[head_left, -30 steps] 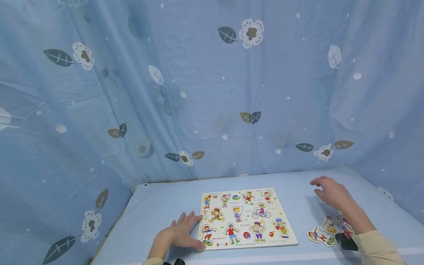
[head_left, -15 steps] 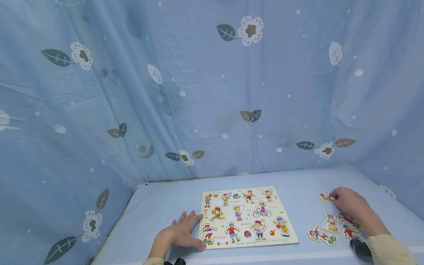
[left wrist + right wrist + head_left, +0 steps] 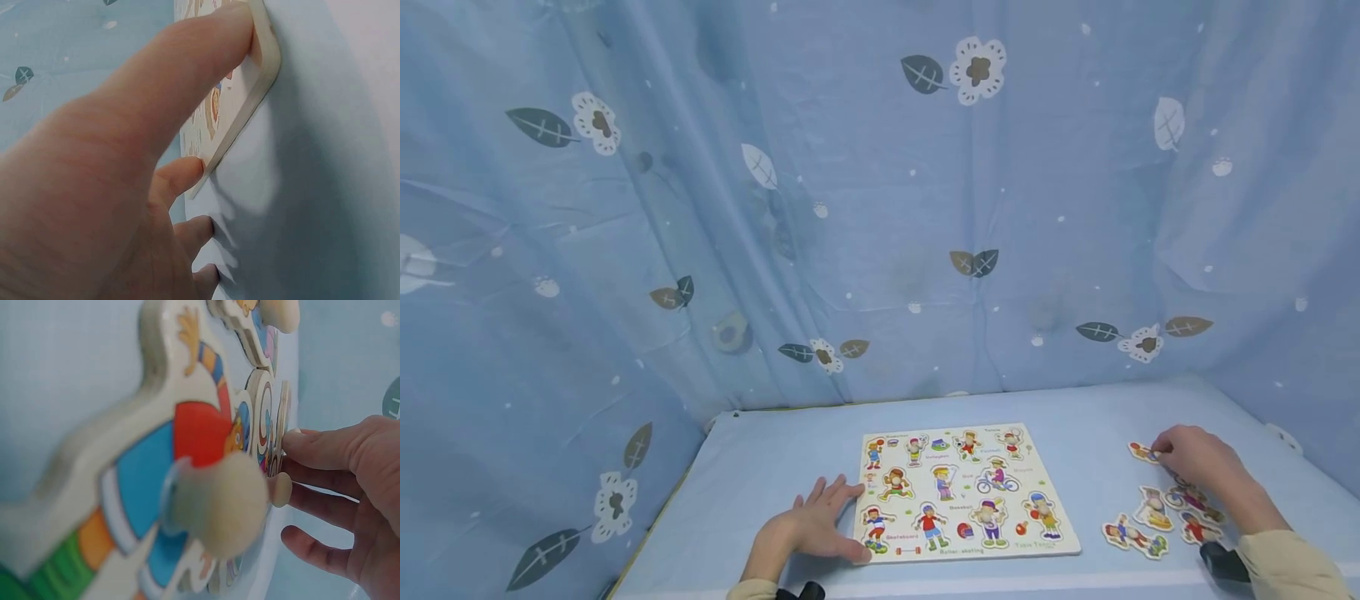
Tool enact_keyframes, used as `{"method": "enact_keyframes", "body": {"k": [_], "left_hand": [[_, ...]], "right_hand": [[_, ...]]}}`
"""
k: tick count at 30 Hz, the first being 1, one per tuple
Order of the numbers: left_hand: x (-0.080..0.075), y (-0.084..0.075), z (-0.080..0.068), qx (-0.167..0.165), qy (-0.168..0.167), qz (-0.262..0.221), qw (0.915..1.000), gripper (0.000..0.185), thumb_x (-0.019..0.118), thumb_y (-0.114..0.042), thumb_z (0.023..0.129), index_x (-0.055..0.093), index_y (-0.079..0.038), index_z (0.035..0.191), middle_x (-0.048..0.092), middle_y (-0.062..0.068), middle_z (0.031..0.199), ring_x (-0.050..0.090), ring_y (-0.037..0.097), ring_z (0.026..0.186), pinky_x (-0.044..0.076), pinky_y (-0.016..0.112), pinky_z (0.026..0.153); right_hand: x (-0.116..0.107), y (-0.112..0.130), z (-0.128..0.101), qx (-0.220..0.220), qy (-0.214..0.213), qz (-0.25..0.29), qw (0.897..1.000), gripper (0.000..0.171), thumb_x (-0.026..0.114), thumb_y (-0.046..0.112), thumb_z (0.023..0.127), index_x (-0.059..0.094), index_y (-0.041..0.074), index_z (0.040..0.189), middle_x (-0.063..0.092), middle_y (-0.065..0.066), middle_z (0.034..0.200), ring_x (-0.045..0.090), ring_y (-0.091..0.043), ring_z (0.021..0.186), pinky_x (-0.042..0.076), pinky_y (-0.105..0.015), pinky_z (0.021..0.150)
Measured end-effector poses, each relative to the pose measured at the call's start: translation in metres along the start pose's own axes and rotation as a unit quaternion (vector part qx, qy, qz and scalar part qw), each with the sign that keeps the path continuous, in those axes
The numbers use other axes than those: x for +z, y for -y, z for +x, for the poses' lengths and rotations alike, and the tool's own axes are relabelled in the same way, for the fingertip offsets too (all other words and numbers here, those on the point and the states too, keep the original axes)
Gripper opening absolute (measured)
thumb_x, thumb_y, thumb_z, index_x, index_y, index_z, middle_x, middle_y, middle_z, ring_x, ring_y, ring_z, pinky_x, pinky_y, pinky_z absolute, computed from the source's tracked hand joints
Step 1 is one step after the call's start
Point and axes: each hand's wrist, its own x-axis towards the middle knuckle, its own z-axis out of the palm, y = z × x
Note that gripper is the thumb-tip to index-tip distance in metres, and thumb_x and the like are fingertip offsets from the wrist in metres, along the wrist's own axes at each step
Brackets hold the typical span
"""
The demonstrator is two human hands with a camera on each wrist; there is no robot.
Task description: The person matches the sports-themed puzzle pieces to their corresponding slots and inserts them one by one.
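Observation:
A wooden puzzle board [image 3: 970, 492] of cartoon sports figures lies flat on the blue table. My left hand [image 3: 816, 525] rests flat at its near left corner, thumb on the board's edge [image 3: 259, 69] and fingers spread on the cloth. My right hand [image 3: 1195, 467] is to the right of the board among loose pieces. Its fingertips pinch a small cut-out piece [image 3: 1142, 452] at the far end of that group. In the right wrist view the thumb and a finger [image 3: 312, 447] touch that piece's edge and knob [image 3: 281, 489].
Three more loose figure pieces [image 3: 1153, 508] lie near my right wrist; one with a wooden knob [image 3: 219, 500] fills the right wrist view. Blue flowered cloth [image 3: 880, 208] hangs behind and to both sides. The table's near edge [image 3: 1000, 579] runs just below the board.
A second ago my right hand hovered open above the table by the board. It dropped to the far loose piece and closed its fingertips on it. The left hand stayed put.

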Motion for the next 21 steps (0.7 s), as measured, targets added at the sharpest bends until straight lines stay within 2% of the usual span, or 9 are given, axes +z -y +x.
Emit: {"method": "enact_keyframes", "body": {"k": [7,16,21], "left_hand": [[0.0,-0.001,-0.001,0.004,-0.009,0.011,0.9999,0.096,0.078,-0.06,0.07,0.041,-0.02,0.149,0.027,0.015,0.161,0.015,0.047,0.148,0.015,0.073,0.112],[0.001,0.0,0.002,-0.001,-0.006,0.011,0.9999,0.096,0.079,-0.06,0.07,0.042,-0.019,0.149,0.028,0.016,0.16,0.016,0.047,0.148,0.015,0.073,0.112],[0.0,0.0,0.002,-0.001,-0.005,0.012,0.9999,0.097,0.078,-0.061,0.07,0.041,-0.02,0.149,0.028,0.015,0.161,0.015,0.046,0.148,0.015,0.073,0.112]], "right_hand": [[-0.001,0.003,0.002,0.005,0.015,-0.008,1.0,0.018,0.068,0.007,0.089,0.069,-0.008,0.1,0.067,-0.019,0.091,0.062,-0.034,0.084,0.052,-0.054,0.075],[-0.005,0.024,0.004,-0.045,-0.021,-0.023,0.999,0.016,0.07,0.006,0.087,0.07,-0.006,0.098,0.068,-0.017,0.091,0.064,-0.036,0.085,0.053,-0.053,0.075],[-0.005,0.042,0.006,-0.071,-0.032,-0.029,0.997,0.014,0.072,0.007,0.086,0.071,-0.003,0.096,0.068,-0.012,0.087,0.064,-0.03,0.081,0.054,-0.052,0.074]]}}
